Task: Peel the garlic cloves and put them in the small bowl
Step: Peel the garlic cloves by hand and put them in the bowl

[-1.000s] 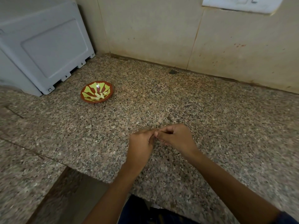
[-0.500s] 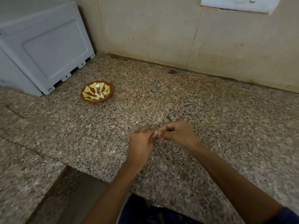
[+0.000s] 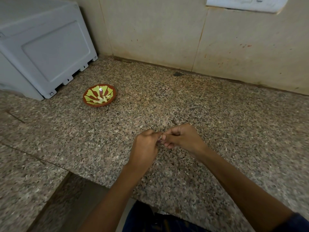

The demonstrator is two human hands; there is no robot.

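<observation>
Our hands have barely shifted; left hand (image 3: 147, 144) and right hand (image 3: 182, 139) pinch one garlic clove (image 3: 160, 137), small bowl (image 3: 99, 95) far-left, left hand nearer.

Speckled granite counter (image 3: 184, 101) carries two things — small bowl (image 3: 99, 95), grey appliance (image 3: 41, 47).

so the small bowl (image 3: 99, 95) is reddish-brown outside with a lime green leafy kind of pattern over red inside, and pale cream peeled cloves (image 3: 102, 99) in it. counter (image 3: 167, 104) is speckled granite, pinkish-brown with black and grey flecks. wall tiles (image 3: 158, 30) are plain beige with a few little red-orange spots. the appliance (image 3: 41, 46) on the left is pale grey-blue, and there's a white switch plate (image 3: 242, 4) up top
</observation>
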